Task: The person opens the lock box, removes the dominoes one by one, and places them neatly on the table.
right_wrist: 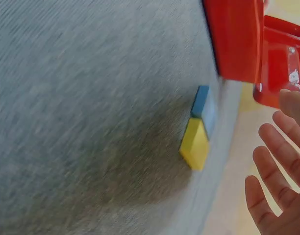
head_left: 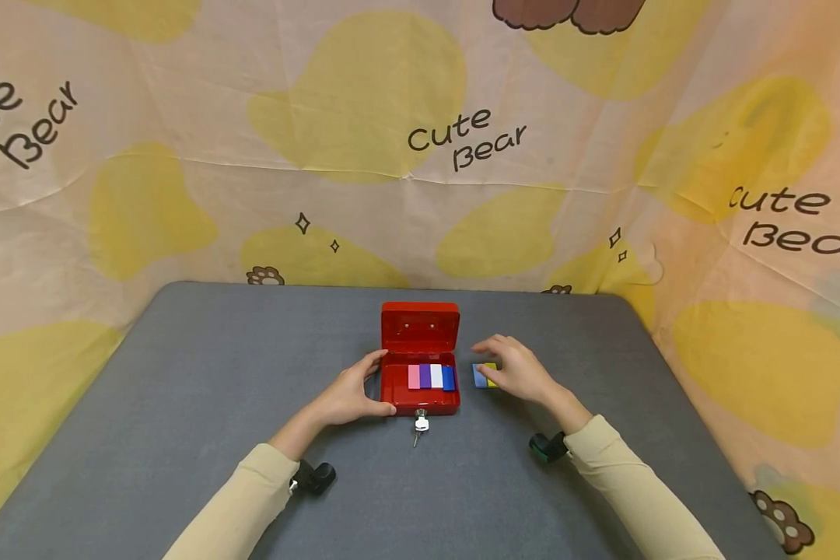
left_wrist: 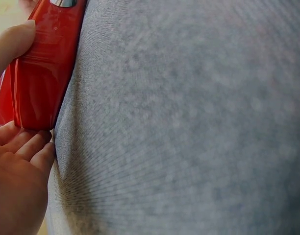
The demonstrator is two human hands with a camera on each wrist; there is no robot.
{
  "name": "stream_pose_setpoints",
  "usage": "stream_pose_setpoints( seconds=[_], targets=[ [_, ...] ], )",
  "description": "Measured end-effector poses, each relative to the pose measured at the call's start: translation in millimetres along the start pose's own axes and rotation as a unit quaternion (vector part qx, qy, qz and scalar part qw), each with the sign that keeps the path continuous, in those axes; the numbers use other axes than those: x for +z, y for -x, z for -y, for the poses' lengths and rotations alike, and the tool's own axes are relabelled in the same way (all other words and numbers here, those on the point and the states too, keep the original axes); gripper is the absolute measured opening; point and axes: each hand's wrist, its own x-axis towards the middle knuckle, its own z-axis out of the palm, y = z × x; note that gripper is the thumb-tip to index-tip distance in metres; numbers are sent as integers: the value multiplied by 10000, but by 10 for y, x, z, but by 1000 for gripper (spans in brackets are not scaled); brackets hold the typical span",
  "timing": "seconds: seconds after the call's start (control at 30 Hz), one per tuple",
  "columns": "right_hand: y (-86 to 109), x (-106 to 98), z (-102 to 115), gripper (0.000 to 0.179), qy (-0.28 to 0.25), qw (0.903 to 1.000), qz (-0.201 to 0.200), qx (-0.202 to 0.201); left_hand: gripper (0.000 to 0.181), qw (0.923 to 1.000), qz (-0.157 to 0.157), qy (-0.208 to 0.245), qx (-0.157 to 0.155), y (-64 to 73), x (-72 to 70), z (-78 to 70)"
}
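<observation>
A red metal cash box (head_left: pixel 399 400) stands on the table with its lid (head_left: pixel 420 327) raised. Inside lies a row of coloured blocks: pink (head_left: pixel 414 377), purple (head_left: pixel 425 376), white (head_left: pixel 437 376) and blue (head_left: pixel 449 379). My left hand (head_left: pixel 346 395) grips the box at its left side, thumb on the front wall (left_wrist: pixel 42 93) and fingers along the side. To the right of the box, a light blue block (right_wrist: pixel 208 110) and a yellow block (right_wrist: pixel 195 144) lie side by side on the table. Just above them hovers my right hand (head_left: pixel 521 372), fingers spread and holding nothing.
A key (head_left: pixel 421 425) sits in the lock at the box front, with another hanging from it. The grey table (head_left: pixel 252 350) extends around the box. Printed cloth (head_left: pixel 364 117) hangs behind and at both sides.
</observation>
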Motion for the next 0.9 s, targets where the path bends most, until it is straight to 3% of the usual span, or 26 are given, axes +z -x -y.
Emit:
stream_pose_setpoints(
  seconds=[0.9],
  targets=[
    [-298, 110, 468, 35, -35, 9979, 495, -408, 92, 10000, -22, 42, 27, -17, 4, 18]
  ],
)
